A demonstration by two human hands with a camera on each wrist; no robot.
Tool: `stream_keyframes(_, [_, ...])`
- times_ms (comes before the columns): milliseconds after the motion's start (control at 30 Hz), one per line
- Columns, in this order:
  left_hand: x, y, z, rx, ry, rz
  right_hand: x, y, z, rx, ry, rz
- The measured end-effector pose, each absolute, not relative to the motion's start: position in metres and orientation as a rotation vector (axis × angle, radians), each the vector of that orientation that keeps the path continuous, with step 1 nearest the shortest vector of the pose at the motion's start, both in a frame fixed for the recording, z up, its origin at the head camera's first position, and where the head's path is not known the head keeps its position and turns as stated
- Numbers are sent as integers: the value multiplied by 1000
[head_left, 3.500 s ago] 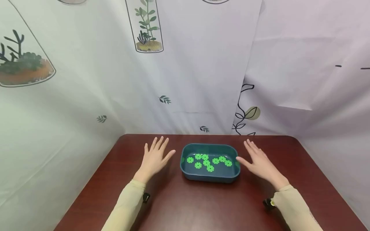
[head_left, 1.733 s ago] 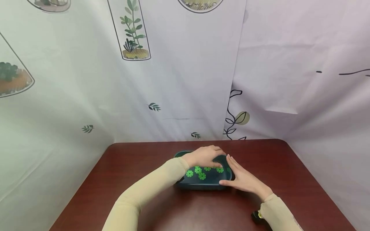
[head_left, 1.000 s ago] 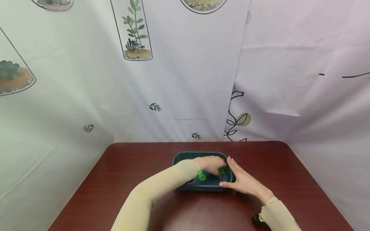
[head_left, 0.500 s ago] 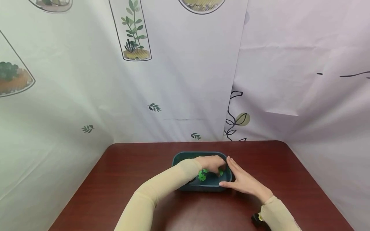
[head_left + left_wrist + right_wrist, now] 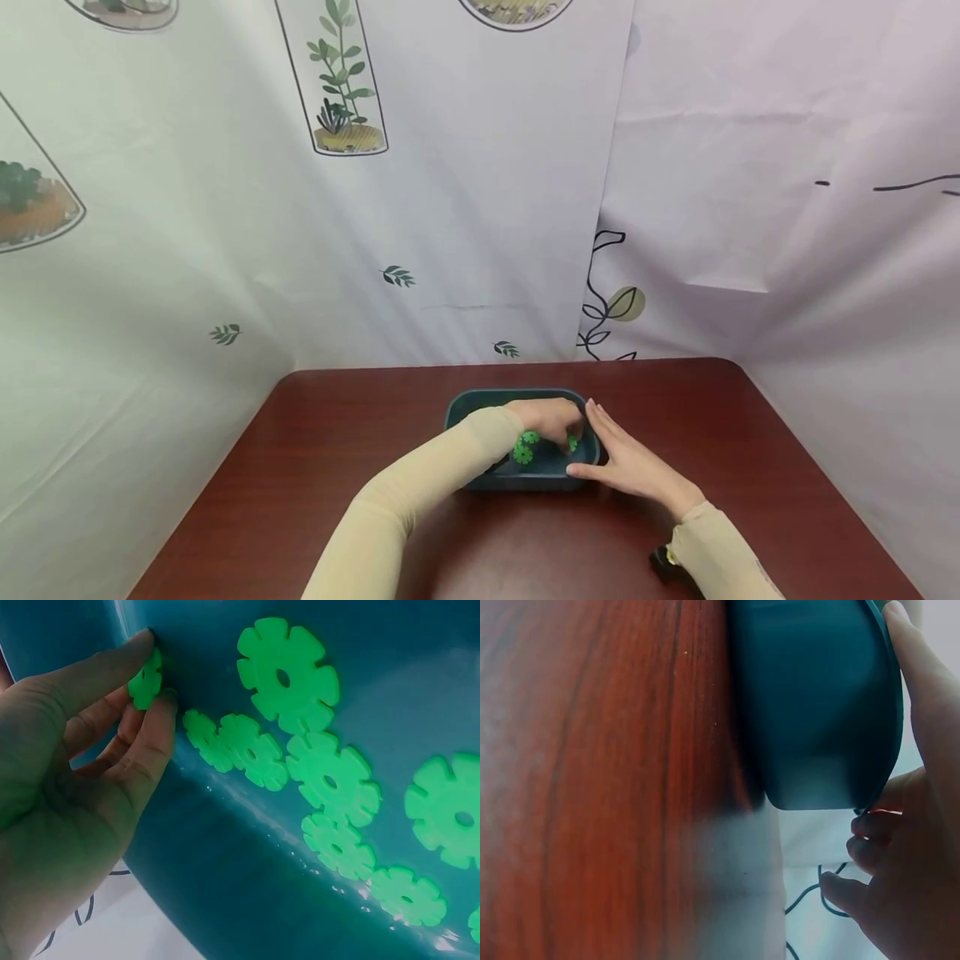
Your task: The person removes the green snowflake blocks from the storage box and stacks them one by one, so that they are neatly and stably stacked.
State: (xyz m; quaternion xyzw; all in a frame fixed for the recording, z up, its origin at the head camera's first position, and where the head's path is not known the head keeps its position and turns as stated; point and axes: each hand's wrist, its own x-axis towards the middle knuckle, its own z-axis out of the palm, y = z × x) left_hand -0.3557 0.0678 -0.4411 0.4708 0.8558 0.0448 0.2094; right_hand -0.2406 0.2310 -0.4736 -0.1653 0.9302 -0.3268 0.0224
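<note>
A dark teal plastic tray [image 5: 517,482] stands on the table, with several green notched flower-shaped discs [image 5: 330,780] lying in it. My left hand [image 5: 551,419] reaches into the tray's right part. In the left wrist view its thumb and fingertips pinch one green notched disc [image 5: 146,679], seen nearly edge-on near the tray's wall. My right hand [image 5: 636,463] holds the tray's right end, thumb at the front rim and fingers towards the back corner. In the right wrist view, the thumb and fingers [image 5: 911,656] span the tray's rim. My left sleeve hides the tray's left part from above.
The tray is on a reddish-brown wooden table [image 5: 360,442] with rounded back corners. White cloth [image 5: 480,208] with printed plants hangs behind it and at both sides. A black wrist device [image 5: 663,563] sits by the right sleeve.
Both hands, first held apart beside the tray, have come to it: the right to its right end, the left down among the discs. Over the last second both stay almost still.
</note>
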Motion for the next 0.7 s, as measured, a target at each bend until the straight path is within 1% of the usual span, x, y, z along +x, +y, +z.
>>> stream_keyframes(300, [-358,59,-427,1370,2418,135,-243,231,-476,-495,2898,-1001])
stream_keyframes(567, [-360,41,-390,1468,2431,164,-242,230,-474,-497,2900,-1006])
stream_keyframes(700, [-362,23,-370,1490,2471,208,-242,226,-474,-489,2906,-1001])
